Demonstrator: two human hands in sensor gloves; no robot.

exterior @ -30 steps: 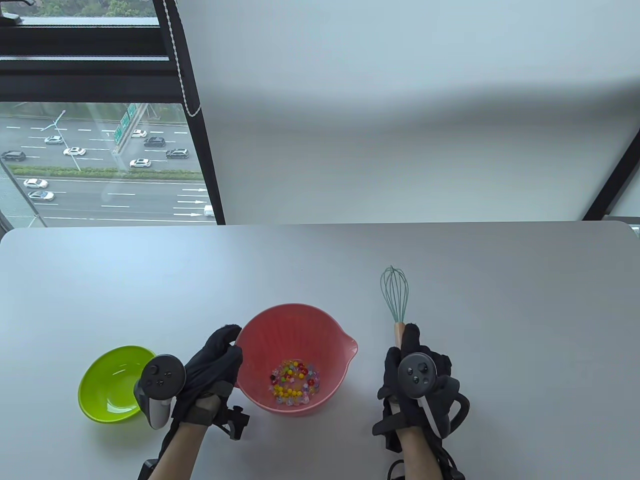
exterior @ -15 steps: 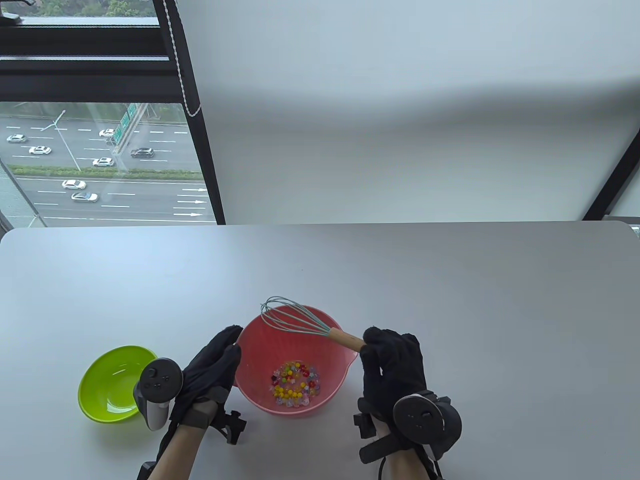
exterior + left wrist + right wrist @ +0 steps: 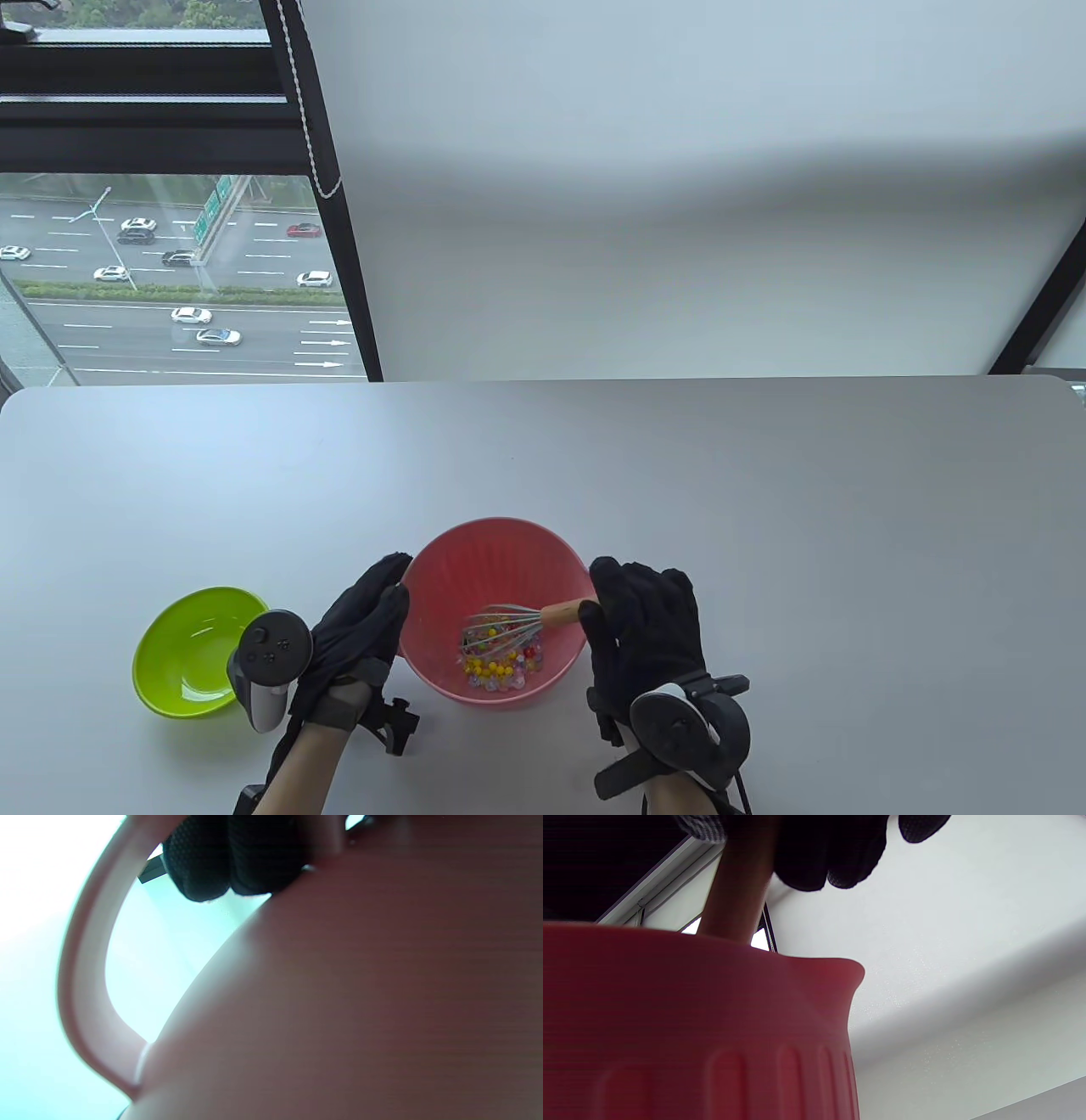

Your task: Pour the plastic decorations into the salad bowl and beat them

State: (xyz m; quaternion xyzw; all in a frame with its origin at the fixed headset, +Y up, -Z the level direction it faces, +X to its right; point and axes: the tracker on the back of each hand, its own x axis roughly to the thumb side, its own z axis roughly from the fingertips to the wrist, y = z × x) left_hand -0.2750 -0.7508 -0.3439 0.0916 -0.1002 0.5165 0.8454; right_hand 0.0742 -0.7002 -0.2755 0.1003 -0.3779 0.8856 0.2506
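A pink salad bowl stands near the table's front, with small colourful plastic decorations lying on its bottom. My right hand grips the wooden handle of a teal-wired whisk, whose wire head is down among the decorations. The handle passes over the bowl's rim in the right wrist view. My left hand holds the bowl's left side at its loop handle, with fingertips curled over the rim.
A lime green bowl sits to the left of the pink bowl and looks bare inside. The grey table stretches back to a window and a pale wall.
My right hand lifted the whisk from the table on the right, swung it left over the pink bowl and lowered its head into the decorations. The left hand stayed on the bowl.
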